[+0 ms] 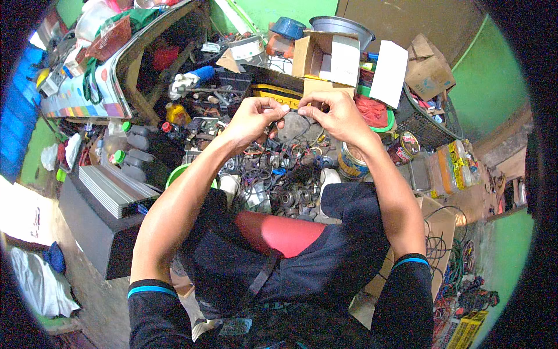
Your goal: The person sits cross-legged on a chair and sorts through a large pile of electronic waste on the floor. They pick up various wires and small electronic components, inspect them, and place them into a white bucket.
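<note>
My left hand point(257, 118) and my right hand point(338, 114) are raised side by side in front of me, fingertips a short gap apart. Each pinches a thin dark cable point(294, 111) between thumb and forefinger. Part of it seems to hang below my left fingers, though the fingers hide some of it. Under both hands spreads a heap of loose wires and metal parts point(283, 174), with a bearing-like ring point(287, 198) near my lap. A round grey stone-like piece point(293, 127) lies just beneath my fingertips.
Beyond my hands stand an open cardboard box point(305, 56) and a black tray of tools point(226, 94). Cans point(353, 163) and a dark plastic basket point(429, 115) are on the right. To the left are bottles point(135, 159) and a black box with a finned metal case point(111, 192).
</note>
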A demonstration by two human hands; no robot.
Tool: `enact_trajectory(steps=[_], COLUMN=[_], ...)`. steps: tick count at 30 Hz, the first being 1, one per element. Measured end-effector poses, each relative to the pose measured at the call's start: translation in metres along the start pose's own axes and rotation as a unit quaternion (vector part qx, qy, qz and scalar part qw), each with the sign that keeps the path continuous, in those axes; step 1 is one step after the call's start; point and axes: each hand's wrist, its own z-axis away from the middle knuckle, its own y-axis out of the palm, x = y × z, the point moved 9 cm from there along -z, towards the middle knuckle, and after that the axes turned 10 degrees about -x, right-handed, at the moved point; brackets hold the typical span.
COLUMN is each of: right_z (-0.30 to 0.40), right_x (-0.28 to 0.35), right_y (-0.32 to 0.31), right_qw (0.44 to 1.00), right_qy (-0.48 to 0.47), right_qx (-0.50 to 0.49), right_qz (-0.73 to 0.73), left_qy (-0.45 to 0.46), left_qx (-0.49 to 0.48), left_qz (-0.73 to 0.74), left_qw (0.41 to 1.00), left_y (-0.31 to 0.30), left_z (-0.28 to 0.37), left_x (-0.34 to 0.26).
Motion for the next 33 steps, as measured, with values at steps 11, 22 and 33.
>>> enact_trajectory(steps=[11, 22, 33], right_z=[-0.006, -0.004, 0.0], right_x=[-0.035, -0.019, 0.016], right_y=[-0.033, -0.037, -0.031], right_qw=[0.806, 0.869, 0.985], right_qy=[0.232, 0.186, 0.056], right_qx=[-0.145, -0.074, 0.04], right_qz=[-0.525, -0.453, -0.159], left_qy=[0.012, 0.075, 0.116], left_qx=[0.034, 0.02, -0.047], left_qz=[-0.005, -0.034, -0.007], left_qw=[0.999, 0.996, 0.992], left_y=[0.008, -0.009, -0.027], left_z=[-0.002, 0.001, 0.004], left_x=[-0.004, -0.013, -0.024])
